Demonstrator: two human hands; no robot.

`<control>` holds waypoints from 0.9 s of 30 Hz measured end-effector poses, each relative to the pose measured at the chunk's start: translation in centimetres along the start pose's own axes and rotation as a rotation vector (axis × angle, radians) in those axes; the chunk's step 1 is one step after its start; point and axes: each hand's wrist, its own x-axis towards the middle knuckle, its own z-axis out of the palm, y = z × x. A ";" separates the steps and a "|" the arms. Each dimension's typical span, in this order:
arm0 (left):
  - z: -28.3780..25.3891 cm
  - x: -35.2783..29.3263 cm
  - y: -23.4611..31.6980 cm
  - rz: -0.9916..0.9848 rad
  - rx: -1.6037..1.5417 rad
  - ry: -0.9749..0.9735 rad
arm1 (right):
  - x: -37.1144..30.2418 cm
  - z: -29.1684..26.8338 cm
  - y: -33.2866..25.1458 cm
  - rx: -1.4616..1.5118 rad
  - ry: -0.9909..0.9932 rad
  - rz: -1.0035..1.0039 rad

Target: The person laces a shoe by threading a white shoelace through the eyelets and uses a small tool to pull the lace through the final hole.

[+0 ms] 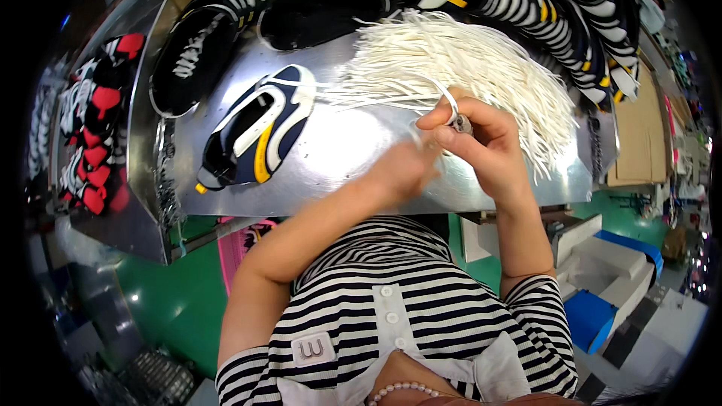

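Observation:
My right hand [492, 146] is raised over the metal table, thumb and fingers pinching a white shoelace [445, 92] that curves up from between them. A small greyish, round thing [462, 125] shows in the same grip; its kind is unclear. Close beside it my left hand [406, 169] is smeared by motion, so its fingers cannot be read. Just behind both hands spreads a large heap of white shoelaces [474, 68]. To the left lies one navy, white and yellow shoe upper [289, 124] on the table, its toe end near the ends of some laces.
Stacked dark shoe uppers [526, 7] line the table's back, with another stack [195, 45] at the back left. Red, black and white uppers [98, 143] sit on a side surface at far left. Cardboard [638, 135] stands right; a blue and white box [590, 319] is lower right.

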 end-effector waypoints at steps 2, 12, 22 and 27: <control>-3.9 -3.4 4.9 0.081 0.264 -0.026 | 0.3 -0.3 0.9 -0.011 0.081 0.109; -15.1 -13.2 4.8 -0.465 0.636 0.224 | 2.6 7.0 5.0 0.133 -0.028 0.198; -14.4 -10.7 7.4 -0.434 0.635 0.097 | 3.0 10.7 11.1 0.022 0.074 0.156; -14.0 -9.2 4.9 -0.585 0.462 0.041 | 2.8 11.1 11.8 -0.017 0.086 0.129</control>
